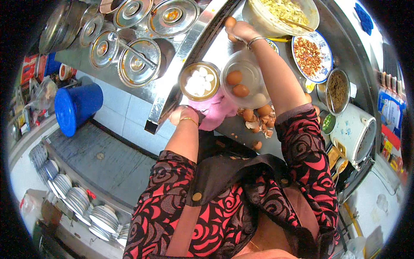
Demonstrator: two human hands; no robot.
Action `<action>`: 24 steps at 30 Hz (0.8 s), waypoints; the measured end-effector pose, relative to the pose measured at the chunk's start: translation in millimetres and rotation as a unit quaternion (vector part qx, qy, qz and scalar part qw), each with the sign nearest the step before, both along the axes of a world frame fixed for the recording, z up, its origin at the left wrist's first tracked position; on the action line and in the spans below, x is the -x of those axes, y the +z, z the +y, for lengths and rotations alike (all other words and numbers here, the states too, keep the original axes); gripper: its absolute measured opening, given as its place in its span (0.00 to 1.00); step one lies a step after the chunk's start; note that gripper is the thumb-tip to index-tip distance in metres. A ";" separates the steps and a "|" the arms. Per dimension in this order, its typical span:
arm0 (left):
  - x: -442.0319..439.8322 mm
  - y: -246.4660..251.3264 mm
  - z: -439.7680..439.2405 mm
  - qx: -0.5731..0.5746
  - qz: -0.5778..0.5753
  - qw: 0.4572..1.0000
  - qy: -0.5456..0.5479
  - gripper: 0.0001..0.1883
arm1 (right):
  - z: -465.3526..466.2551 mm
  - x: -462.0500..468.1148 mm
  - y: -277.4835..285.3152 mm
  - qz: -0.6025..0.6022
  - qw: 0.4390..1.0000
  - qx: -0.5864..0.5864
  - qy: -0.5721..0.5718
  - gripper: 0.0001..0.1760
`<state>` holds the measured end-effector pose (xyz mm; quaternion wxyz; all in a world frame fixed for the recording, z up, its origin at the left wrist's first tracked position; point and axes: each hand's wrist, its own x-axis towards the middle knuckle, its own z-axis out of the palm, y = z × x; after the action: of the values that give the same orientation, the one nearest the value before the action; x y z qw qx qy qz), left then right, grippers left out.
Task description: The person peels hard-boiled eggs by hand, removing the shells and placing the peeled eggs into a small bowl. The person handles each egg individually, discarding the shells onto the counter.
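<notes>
My right hand (241, 31) reaches to the far side of the steel counter, its fingers around brown eggs (230, 22). Nearer me stands a clear plastic bowl (226, 87) with several eggs inside, partly under my right forearm. To its left, a round metal bowl (183, 92) holds several peeled white eggs. A pink cloth (215, 111) lies beside both bowls. My left hand (183, 115) is at the counter's edge by the cloth; whether it grips anything is unclear. Broken eggshells (255, 124) and brown eggs (264, 110) lie close to my right sleeve.
Several lidded steel pots (139, 63) stand at the left, a ladle across the lids. At the right are a large bowl of shredded food (252, 19), a plate of peanuts (329, 61) and a pot of dark crumbly food (347, 94). A blue bin (77, 103) stands on the floor.
</notes>
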<state>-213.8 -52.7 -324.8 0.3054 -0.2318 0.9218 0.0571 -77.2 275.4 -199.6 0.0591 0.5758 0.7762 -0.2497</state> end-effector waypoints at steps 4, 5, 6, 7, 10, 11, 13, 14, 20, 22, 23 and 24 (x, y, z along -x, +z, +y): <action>-6.5 37.7 15.4 -0.019 0.015 0.997 0.071 0.15 | 12.2 0.1 -13.3 0.290 0.912 0.191 -0.219 0.21; -8.5 47.2 19.8 -0.024 0.018 0.996 0.087 0.15 | 12.9 -2.5 -17.7 0.328 0.899 0.187 -0.221 0.20; -9.0 56.4 24.1 -0.030 0.022 0.994 0.104 0.16 | 13.6 -4.7 -21.9 0.365 0.885 0.183 -0.223 0.20; -9.3 64.8 28.3 -0.036 0.027 0.992 0.118 0.16 | 14.2 -7.3 -25.3 0.401 0.870 0.179 -0.224 0.19; -10.7 83.1 33.6 -0.046 0.031 0.989 0.141 0.17 | 13.7 -12.2 -31.6 0.340 0.920 0.148 -0.128 0.22; -11.4 85.7 34.7 -0.050 0.032 0.988 0.141 0.16 | 14.1 -12.5 -31.3 0.307 0.933 0.145 -0.122 0.23; -12.3 85.9 34.8 -0.061 0.039 0.987 0.145 0.16 | 11.1 -16.4 -28.3 0.203 0.979 -0.011 -0.003 0.24; -13.2 83.8 34.0 -0.049 0.035 0.989 0.135 0.16 | 9.4 -17.6 -26.1 0.137 0.986 -0.086 0.042 0.26; -12.2 61.8 21.8 -0.030 0.034 0.994 0.100 0.15 | 9.4 -6.8 -21.0 0.060 0.997 0.011 0.036 0.26; -11.0 55.7 18.5 -0.027 0.032 0.995 0.092 0.15 | 9.7 -6.3 -24.6 0.032 0.998 0.001 0.054 0.24; -10.6 53.2 17.1 -0.025 0.031 0.995 0.086 0.15 | 10.0 -7.9 -26.4 0.021 0.998 -0.009 0.063 0.24; -10.6 50.7 16.4 -0.024 0.029 0.996 0.083 0.15 | 10.1 -11.6 -28.1 0.035 0.998 -0.004 0.054 0.22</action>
<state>-203.2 -36.3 -274.1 0.2778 -0.2984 0.9063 0.1111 -65.6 285.5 -227.6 0.0434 0.5239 0.8090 -0.2630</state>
